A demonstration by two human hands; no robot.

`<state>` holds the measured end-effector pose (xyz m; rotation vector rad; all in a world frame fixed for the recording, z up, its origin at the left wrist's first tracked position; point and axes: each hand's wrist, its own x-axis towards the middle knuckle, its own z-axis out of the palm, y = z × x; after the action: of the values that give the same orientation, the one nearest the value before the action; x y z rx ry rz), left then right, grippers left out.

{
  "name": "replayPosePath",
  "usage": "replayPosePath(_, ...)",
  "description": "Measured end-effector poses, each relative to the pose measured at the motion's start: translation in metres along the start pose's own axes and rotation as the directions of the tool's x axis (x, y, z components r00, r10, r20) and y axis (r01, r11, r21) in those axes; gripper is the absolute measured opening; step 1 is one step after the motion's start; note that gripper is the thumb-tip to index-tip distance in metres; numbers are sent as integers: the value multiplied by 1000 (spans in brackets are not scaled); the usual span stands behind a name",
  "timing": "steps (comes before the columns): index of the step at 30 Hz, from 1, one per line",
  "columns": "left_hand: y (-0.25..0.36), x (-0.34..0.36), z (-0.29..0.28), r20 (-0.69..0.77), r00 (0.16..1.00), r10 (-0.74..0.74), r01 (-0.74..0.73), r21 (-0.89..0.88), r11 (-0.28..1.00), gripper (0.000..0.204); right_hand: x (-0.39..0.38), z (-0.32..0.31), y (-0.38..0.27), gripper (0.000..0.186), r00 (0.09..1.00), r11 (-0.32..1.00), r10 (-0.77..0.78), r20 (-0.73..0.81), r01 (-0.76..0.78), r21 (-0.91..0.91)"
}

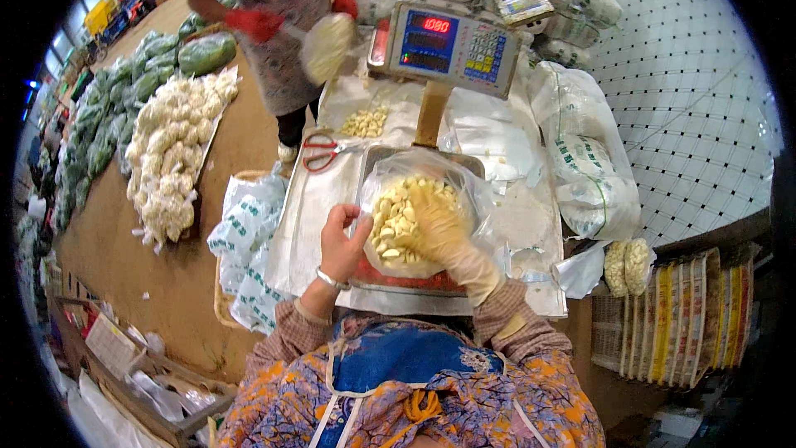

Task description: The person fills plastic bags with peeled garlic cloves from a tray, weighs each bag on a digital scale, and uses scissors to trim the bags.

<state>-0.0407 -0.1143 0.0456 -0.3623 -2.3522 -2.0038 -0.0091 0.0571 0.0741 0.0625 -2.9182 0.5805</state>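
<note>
A clear plastic bag [474, 199] filled with peeled garlic cloves [391, 220] stands with its mouth spread on the pan of a digital scale [452, 46]. My bare left hand [342, 242], a bracelet at its wrist, is closed with thumb and fingers on the bag's left edge. In a pale, thin glove, my right hand [444, 236] reaches into the bag over the cloves. Its fingers are smeared by motion, so whether they grip any cloves is unclear. Beyond the bag, the scale's lit display faces me on its post.
Red-handled scissors [319, 153] and loose garlic cloves [365, 122] lie on the white-covered table [290, 257]. Across it, a person [278, 25] in red gloves holds a pale, round scoop-like thing [329, 46]. Printed bags [249, 241] sit left; full white sacks [584, 158] stand right.
</note>
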Motion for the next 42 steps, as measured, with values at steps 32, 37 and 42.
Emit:
replayPosePath(32,13,-98,206,816,578,-12,-339,254,906,44,-262,1,356,28,368,364,820,-439,-926,-96)
replayPosePath(37,-29,-98,293,788,603,-119,-577,535,617,72,-273,-8,389,24,515,530,847,-130,-836,141)
replayPosePath(42,-33,-112,346,792,572,-212,-568,569,595,59,-268,-35,390,19,606,662,747,-273,-713,231)
